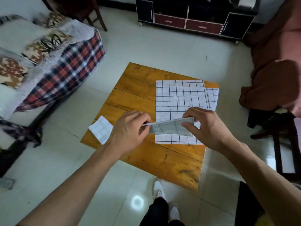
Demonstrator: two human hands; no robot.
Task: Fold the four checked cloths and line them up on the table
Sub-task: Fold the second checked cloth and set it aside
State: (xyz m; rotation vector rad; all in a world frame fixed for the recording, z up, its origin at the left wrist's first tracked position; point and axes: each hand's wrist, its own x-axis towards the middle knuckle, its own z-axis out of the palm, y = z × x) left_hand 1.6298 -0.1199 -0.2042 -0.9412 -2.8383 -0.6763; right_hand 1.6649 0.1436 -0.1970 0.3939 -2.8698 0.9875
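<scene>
Floor tiles (pixel 146 51) surround a low wooden table (pixel 146 154), beside a bed draped in a plaid blanket (pixel 68 69). Spread flat on the table's far right lies an open checked cloth (pixel 179 98), another edge (pixel 212 98) peeking from beneath it. Above its near part, the left hand (pixel 130 131) and right hand (pixel 206 128) each pinch an end of a folded cloth (pixel 169 127), held off the table. A small folded square (pixel 101 129) sits at the table's left corner.

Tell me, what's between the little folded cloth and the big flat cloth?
In the head view, the left hand and bare wooden table lie between the little folded cloth and the big flat cloth.
</scene>
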